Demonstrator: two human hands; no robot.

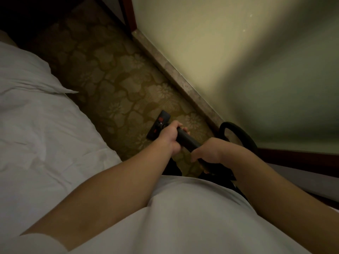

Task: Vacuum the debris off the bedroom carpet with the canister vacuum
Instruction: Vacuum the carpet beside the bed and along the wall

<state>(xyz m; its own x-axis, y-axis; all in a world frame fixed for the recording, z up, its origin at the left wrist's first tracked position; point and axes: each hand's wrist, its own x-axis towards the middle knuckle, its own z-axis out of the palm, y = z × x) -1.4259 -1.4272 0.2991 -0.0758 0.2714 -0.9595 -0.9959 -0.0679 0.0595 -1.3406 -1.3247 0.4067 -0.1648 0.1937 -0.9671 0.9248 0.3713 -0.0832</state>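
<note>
Sweep step underway, imo. Your left hand (171, 139) is wrapped round the black plastic vacuum wand (185, 139), and your right hand (206, 153) is curled on its near end. Black floor head w/ red pedals (158, 126) sits on the olive floral carpet (113, 79), btwn white bed (36, 116) & wall. Next: push fwd down the far strip. Too dim to spot debris.

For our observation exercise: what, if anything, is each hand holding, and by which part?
Both hold the vacuum wand: left hand lower, nearer the floor head; right hand at its upper end, by the hose.
</note>
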